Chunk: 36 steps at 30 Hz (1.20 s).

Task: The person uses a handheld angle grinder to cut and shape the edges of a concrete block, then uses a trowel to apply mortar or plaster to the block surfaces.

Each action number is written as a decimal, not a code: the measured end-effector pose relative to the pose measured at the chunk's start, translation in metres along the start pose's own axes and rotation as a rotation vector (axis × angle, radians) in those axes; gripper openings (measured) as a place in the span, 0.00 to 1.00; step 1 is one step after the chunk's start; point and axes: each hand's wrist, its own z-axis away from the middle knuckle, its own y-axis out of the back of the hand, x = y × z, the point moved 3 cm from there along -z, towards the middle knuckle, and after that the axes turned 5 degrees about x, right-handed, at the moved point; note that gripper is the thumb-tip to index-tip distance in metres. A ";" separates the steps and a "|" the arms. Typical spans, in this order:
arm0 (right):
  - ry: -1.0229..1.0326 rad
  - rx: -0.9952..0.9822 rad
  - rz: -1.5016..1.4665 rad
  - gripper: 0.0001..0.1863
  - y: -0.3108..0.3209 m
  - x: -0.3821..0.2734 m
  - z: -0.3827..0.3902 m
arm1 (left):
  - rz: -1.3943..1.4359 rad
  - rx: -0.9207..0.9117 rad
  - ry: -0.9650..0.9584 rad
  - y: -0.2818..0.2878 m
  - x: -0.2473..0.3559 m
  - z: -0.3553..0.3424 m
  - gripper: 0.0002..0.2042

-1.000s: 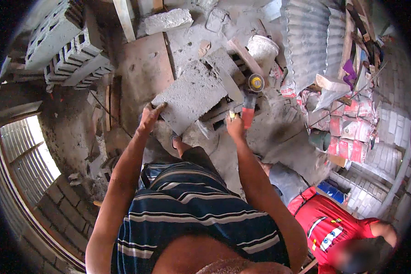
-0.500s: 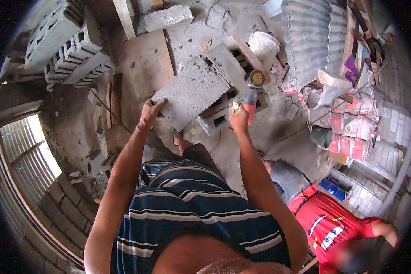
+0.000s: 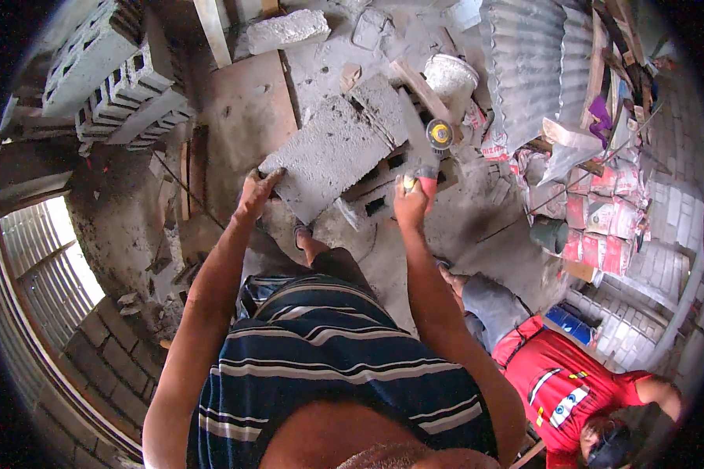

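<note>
A grey concrete block lies tilted on other blocks in front of me, with a groove across its far right part. My left hand grips its near left corner, thumb on top and fingers hidden beneath. On the right, my right hand is closed round an angle grinder with an orange-red body. The grinder's round disc, yellow at its centre, points away from me and stands apart from the block's right end. Beside it a pale grey strip shows; I cannot tell what it is.
Hollow blocks are stacked at the far left. A brown board, a white bucket and corrugated sheets lie beyond. Red and white sacks are piled right. A person in a red shirt is close at my right.
The grinder in my right hand has turned and shifted slightly, and the grey strip beside it now shows. My left hand and the block have stayed put. The person at right has moved their head.
</note>
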 end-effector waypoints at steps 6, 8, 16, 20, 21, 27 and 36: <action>0.014 -0.218 0.290 0.18 -0.009 0.032 0.000 | -0.014 -0.029 -0.018 -0.007 -0.002 0.000 0.27; -0.042 -0.238 0.224 0.19 -0.008 0.035 0.013 | -0.005 -0.018 -0.008 -0.003 0.001 0.000 0.26; 0.044 0.018 -0.041 0.18 -0.007 0.016 -0.006 | 0.010 0.031 -0.006 -0.010 0.010 0.004 0.27; -0.143 -0.290 0.244 0.23 -0.010 0.041 0.026 | -0.002 0.066 0.066 0.002 -0.016 -0.007 0.27; -0.108 -0.182 0.164 0.22 -0.004 0.031 0.029 | -0.100 0.116 0.059 0.012 -0.022 -0.017 0.27; -0.069 -0.087 -0.008 0.22 0.036 0.035 0.047 | 0.000 0.030 0.028 -0.010 0.019 -0.003 0.25; -0.225 -0.109 -0.162 0.19 0.073 0.027 0.098 | -0.078 0.046 -0.025 0.009 0.039 -0.047 0.20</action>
